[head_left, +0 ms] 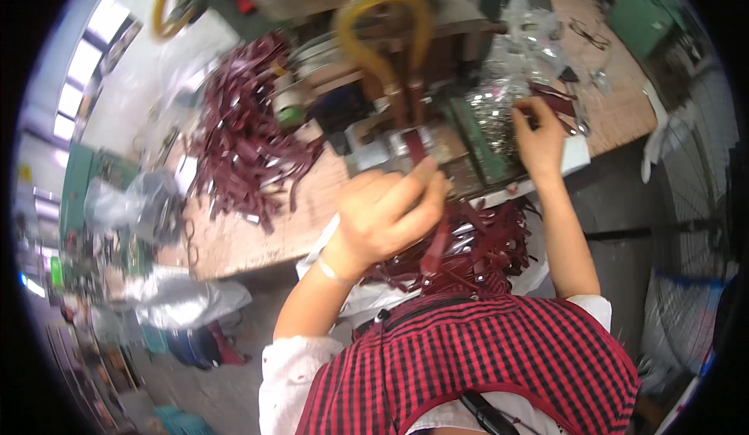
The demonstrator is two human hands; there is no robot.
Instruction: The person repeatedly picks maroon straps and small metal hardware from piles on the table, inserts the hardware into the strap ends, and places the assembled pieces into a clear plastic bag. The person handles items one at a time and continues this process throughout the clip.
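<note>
My left hand (390,213) is closed, thumb and forefinger pinching a dark red strap (415,146). The strap's far end lies at the work point of a press machine (406,111). Below that hand, many similar straps with small metal ends form a pile (476,240) at my lap. My right hand (540,140) is beside a heap of small shiny metal pieces (493,111), its thumb and forefinger curled together. Whatever lies between those fingertips is too small and blurred to make out. A larger heap of dark red straps (250,131) covers the table on the left.
A yellow hose (382,6) loops over the press. A green metal block (476,142) stands between the press and the metal pieces. Clear plastic bags (534,33), a strap piece (555,101) and scissors (589,33) lie on the wooden table (624,107) to the right.
</note>
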